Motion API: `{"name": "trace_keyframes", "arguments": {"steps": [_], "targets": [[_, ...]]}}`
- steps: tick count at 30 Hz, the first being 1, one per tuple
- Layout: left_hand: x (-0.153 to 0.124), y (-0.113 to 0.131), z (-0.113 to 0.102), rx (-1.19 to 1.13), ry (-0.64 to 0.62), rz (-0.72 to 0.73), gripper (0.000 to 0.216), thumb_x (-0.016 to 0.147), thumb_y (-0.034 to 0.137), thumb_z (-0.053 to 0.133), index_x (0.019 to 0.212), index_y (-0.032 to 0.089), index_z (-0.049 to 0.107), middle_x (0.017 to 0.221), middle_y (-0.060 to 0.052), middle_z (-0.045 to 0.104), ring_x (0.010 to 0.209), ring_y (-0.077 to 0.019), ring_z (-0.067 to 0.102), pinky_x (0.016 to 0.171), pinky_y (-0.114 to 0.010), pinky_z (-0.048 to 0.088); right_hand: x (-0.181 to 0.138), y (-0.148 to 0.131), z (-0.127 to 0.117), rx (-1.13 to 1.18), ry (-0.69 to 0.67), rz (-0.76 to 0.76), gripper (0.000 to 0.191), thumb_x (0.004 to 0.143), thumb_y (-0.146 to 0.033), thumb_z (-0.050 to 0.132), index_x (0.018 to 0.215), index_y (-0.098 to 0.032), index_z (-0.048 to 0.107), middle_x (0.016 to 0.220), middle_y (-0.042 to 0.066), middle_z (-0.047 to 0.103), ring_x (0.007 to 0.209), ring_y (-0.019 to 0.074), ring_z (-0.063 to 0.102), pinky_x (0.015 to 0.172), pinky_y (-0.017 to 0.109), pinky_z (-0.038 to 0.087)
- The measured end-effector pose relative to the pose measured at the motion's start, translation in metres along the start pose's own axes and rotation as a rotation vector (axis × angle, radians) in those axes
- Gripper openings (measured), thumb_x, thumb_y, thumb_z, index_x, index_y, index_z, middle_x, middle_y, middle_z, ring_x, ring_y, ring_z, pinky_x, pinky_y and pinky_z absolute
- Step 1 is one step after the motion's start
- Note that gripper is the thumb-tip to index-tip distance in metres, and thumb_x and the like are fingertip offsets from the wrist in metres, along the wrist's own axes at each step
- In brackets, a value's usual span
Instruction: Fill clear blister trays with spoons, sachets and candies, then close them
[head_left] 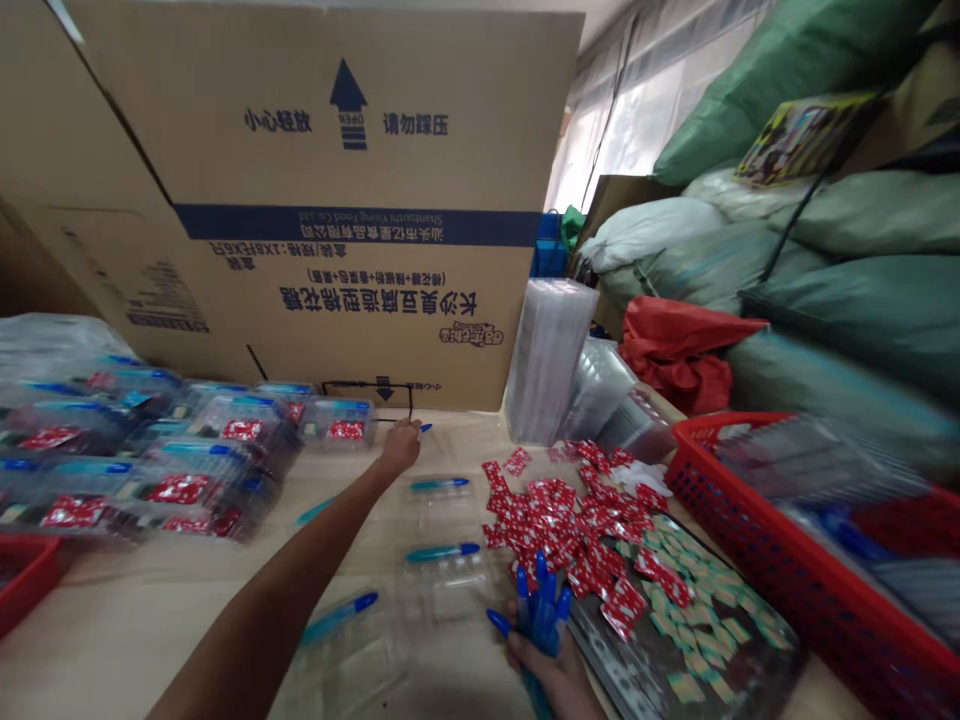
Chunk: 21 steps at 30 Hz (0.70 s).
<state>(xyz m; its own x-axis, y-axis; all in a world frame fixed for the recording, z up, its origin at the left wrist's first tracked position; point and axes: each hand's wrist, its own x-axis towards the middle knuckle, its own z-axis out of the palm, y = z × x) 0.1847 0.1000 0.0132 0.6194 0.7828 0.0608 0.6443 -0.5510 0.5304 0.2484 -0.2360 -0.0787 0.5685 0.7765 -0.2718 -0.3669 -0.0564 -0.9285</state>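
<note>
Your left arm [277, 570] runs out straight across the table from the lower left, with your left hand [401, 447] at its far end, wrist bent and fingers curled down. A blue tip [425, 427] pokes out just past those fingers. It may be pinched there, but the view is too poor to be sure. Your right hand [544, 665] sits low at the bottom edge, well apart from the left, clamped around a bundle of blue-tipped plastic sticks [541, 610] that fan upward from your fist (one tail sticks out below it).

Between your hands lie clear plastic trays [442, 590], each with a single teal stick [442, 551] along its upper edge. Filled trays [225, 430] are heaped to your left. To your right, red sachets [562, 520] are piled beside pale green sachets [697, 640] on a metal tray [607, 670], with a red plastic basket [750, 590] past them. A flattened cardboard carton [360, 200] stands behind the table, and green sacks [847, 290] are heaped at the right.
</note>
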Motion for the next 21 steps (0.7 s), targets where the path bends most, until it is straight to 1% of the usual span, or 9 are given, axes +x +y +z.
{"name": "trace_keyframes", "arguments": {"steps": [3, 6, 7, 8, 10, 12, 14, 18, 21], "targets": [[-0.037, 0.018, 0.017, -0.121, -0.127, 0.065, 0.032, 0.077, 0.013, 0.06, 0.109, 0.012, 0.062, 0.114, -0.015, 0.06, 0.108, -0.0274, 0.054, 0.093, -0.037, 0.04, -0.001, -0.008, 0.003, -0.006, -0.011, 0.017, 0.051, 0.049, -0.051, 0.083, 0.086, -0.019, 0.068, 0.072, 0.004, 0.067, 0.056, 0.0165, 0.058, 0.057, 0.031, 0.048], [-0.093, 0.045, 0.044, -0.326, -0.38, 0.161, 0.024, 0.071, 0.023, 0.069, 0.095, 0.017, 0.069, 0.09, -0.005, 0.069, 0.08, -0.0196, 0.063, 0.073, -0.027, 0.048, 0.0, -0.01, 0.004, -0.023, -0.036, 0.013, 0.052, 0.05, -0.051, 0.083, 0.087, -0.019, 0.066, 0.075, 0.004, 0.067, 0.055, 0.015, 0.057, 0.055, 0.03, 0.046], [-0.111, 0.054, 0.055, -0.453, -0.483, 0.185, 0.022, 0.069, 0.026, 0.071, 0.09, 0.018, 0.07, 0.083, -0.003, 0.069, 0.074, -0.0175, 0.062, 0.067, -0.025, 0.048, 0.0, -0.01, 0.004, -0.039, -0.044, 0.011, 0.051, 0.051, -0.051, 0.082, 0.087, -0.018, 0.066, 0.074, 0.003, 0.066, 0.054, 0.0145, 0.056, 0.055, 0.029, 0.046], [-0.128, 0.063, 0.065, -0.673, -0.599, 0.182, 0.022, 0.067, 0.028, 0.073, 0.085, 0.017, 0.07, 0.077, -0.002, 0.068, 0.068, -0.0164, 0.061, 0.063, -0.024, 0.047, 0.0, -0.01, 0.003, -0.064, -0.054, 0.009, 0.049, 0.052, -0.052, 0.081, 0.084, -0.018, 0.065, 0.07, 0.003, 0.066, 0.053, 0.0141, 0.055, 0.054, 0.028, 0.045], [-0.152, 0.077, 0.082, -1.016, -0.697, 0.095, 0.026, 0.06, 0.034, 0.078, 0.075, 0.015, 0.069, 0.064, -0.001, 0.064, 0.056, -0.0133, 0.056, 0.054, -0.023, 0.042, 0.0, -0.01, 0.002, -0.112, -0.07, 0.001, 0.046, 0.054, -0.053, 0.079, 0.076, -0.016, 0.064, 0.061, 0.001, 0.062, 0.052, 0.0139, 0.054, 0.055, 0.027, 0.044], [-0.16, 0.086, 0.092, -1.171, -0.665, -0.001, 0.031, 0.053, 0.036, 0.082, 0.067, 0.013, 0.066, 0.054, 0.002, 0.059, 0.048, -0.0106, 0.05, 0.049, -0.022, 0.039, -0.001, -0.01, 0.002, -0.12, -0.069, -0.015, 0.045, 0.055, -0.053, 0.079, 0.076, -0.016, 0.064, 0.057, 0.0, 0.061, 0.052, 0.0138, 0.054, 0.055, 0.027, 0.044], [-0.155, 0.087, 0.092, -1.205, -0.576, -0.049, 0.034, 0.051, 0.038, 0.083, 0.066, 0.013, 0.064, 0.053, 0.003, 0.057, 0.047, -0.0095, 0.05, 0.05, -0.022, 0.04, -0.001, -0.009, 0.002, -0.102, -0.07, -0.032, 0.047, 0.056, -0.053, 0.078, 0.083, -0.017, 0.064, 0.06, 0.0, 0.062, 0.053, 0.014, 0.054, 0.055, 0.027, 0.044], [-0.127, 0.075, 0.067, -1.281, -0.439, -0.145, 0.039, 0.053, 0.042, 0.081, 0.076, 0.016, 0.065, 0.068, 0.001, 0.064, 0.057, -0.0103, 0.057, 0.061, -0.023, 0.044, -0.002, -0.005, 0.002, -0.064, -0.043, -0.027, 0.049, 0.055, -0.054, 0.079, 0.085, -0.018, 0.065, 0.062, 0.001, 0.063, 0.052, 0.0144, 0.055, 0.054, 0.028, 0.044], [-0.115, 0.065, 0.049, -1.292, -0.434, -0.194, 0.043, 0.051, 0.041, 0.082, 0.082, 0.017, 0.067, 0.074, -0.001, 0.067, 0.063, -0.0118, 0.061, 0.065, -0.025, 0.045, -0.001, -0.002, 0.002, -0.024, -0.02, -0.019, 0.051, 0.052, -0.054, 0.081, 0.085, -0.018, 0.066, 0.063, 0.002, 0.064, 0.053, 0.0158, 0.056, 0.055, 0.029, 0.046]]}}
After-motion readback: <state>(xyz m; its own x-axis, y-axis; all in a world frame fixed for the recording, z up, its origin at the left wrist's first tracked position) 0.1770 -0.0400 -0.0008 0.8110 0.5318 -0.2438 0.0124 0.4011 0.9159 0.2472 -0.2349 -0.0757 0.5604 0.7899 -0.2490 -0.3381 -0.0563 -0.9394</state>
